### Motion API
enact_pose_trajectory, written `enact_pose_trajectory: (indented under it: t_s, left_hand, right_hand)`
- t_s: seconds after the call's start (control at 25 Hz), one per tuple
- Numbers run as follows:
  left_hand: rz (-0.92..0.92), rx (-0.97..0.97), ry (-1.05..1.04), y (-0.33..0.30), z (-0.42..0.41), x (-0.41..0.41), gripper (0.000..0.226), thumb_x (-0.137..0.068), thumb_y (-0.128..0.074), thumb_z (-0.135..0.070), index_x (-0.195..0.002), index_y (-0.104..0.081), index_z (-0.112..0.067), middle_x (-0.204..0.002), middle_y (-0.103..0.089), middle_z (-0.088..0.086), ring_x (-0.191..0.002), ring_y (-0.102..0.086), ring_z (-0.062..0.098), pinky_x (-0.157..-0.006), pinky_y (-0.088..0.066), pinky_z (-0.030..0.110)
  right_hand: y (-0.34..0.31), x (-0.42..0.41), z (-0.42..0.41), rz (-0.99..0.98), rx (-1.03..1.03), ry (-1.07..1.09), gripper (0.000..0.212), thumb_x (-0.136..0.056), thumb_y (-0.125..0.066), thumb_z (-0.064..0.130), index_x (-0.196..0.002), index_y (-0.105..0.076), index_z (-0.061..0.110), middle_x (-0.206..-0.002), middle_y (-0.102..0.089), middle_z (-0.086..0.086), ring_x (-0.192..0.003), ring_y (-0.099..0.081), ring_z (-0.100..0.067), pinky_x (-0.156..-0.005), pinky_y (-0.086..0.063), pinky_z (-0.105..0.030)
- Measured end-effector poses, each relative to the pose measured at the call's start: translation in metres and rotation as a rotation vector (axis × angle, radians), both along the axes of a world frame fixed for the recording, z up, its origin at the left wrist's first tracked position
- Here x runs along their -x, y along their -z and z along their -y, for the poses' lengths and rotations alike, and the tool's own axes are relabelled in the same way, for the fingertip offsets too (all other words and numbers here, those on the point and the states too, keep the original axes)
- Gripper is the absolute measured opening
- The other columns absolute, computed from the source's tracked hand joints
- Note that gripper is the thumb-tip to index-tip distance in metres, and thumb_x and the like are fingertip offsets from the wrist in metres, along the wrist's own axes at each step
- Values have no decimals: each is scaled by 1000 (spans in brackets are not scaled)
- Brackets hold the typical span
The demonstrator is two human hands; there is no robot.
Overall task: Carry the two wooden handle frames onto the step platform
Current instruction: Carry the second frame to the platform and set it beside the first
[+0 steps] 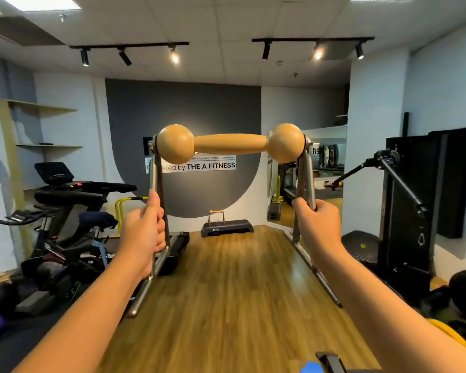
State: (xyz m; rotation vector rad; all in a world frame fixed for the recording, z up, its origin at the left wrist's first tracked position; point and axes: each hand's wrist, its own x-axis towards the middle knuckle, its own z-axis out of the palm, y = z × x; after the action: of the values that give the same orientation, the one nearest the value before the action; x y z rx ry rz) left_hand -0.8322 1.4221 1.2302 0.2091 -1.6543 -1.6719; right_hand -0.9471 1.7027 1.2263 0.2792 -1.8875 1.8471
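Note:
I hold one wooden handle frame (pixel 230 144) up in front of me: a pale wooden bar with two round knobs on metal legs. My left hand (pixel 143 235) grips its left leg and my right hand (pixel 318 227) grips its right leg. Its metal feet hang above the wooden floor. A second, smaller-looking handle frame (pixel 216 216) stands upright on the left part of the dark step platform (pixel 228 227), which lies against the far wall straight ahead.
A treadmill (pixel 86 189) and an exercise bike (pixel 51 232) stand along the left. On the right are a black cable machine (pixel 414 200), a balance dome (pixel 361 246) and dark balls. A strip of wooden floor (pixel 234 286) runs ahead to the platform.

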Motion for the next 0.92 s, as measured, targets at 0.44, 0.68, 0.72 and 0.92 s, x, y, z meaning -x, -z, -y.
enact_pose_trajectory:
  t_s: [0.44,0.68,0.72,0.92]
  left_hand:
    - [-34,-18,-111,-38,66,314,53,-100,-47,-64,-71,-45,-20,-50,-33,-7,-42,-24,11,-43,-20,27]
    - [-40,-9,-92,-28,125,465,53,-100,-47,-63,-72,-48,-18,-52,-35,-4,-42,-27,11,-43,-23,27]
    - [-49,-3,-88,-26,141,496,52,-100,-47,-62,-73,-48,-18,-52,-35,-4,-41,-27,11,-42,-24,27]
    - [-56,-16,-62,-28,221,663,54,-100,-50,-61,-69,-45,-18,-51,-33,-6,-40,-26,9,-36,-24,23]
  right_hand:
    - [-41,340,82,-31,-1,-103,30,-77,-58,42,-72,-54,12,-65,-43,-12,-61,-41,-26,-58,-37,-43]
    - [-28,497,138,-17,42,-181,30,-82,-59,36,-71,-52,9,-67,-44,-14,-63,-42,-28,-61,-41,-45]
    - [-26,525,153,-18,52,-187,33,-80,-59,41,-72,-54,10,-68,-46,-14,-64,-44,-29,-61,-42,-47]
    - [-31,678,226,-47,94,-175,32,-87,-58,40,-72,-52,12,-64,-39,-12,-60,-37,-25,-58,-35,-47]
